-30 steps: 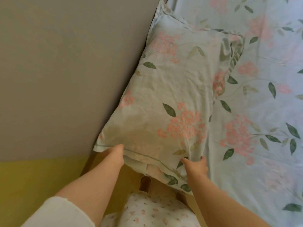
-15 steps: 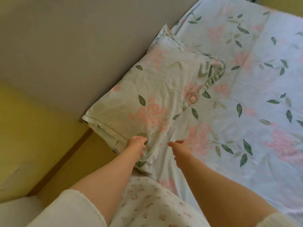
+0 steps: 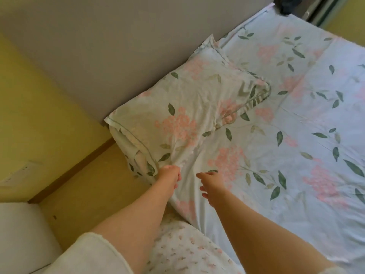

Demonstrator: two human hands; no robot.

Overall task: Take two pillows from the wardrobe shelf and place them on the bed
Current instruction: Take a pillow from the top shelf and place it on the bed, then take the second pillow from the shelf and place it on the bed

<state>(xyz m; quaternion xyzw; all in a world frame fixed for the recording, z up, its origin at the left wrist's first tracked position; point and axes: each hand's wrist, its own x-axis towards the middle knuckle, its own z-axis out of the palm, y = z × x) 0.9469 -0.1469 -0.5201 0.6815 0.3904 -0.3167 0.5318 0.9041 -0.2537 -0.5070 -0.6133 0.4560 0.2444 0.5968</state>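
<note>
Head view: one pillow (image 3: 187, 111) in a floral case lies flat on the bed (image 3: 296, 155), at its far-left end against the grey headboard (image 3: 128, 46). Two hands reach in from the near edge. The left hand (image 3: 168, 175) touches the pillow's near corner, its fingers curled on the fabric; whether it pinches the cloth, I cannot tell. The right hand (image 3: 210, 186) hovers just right of it over the sheet, fingers loosely spread, holding nothing.
</note>
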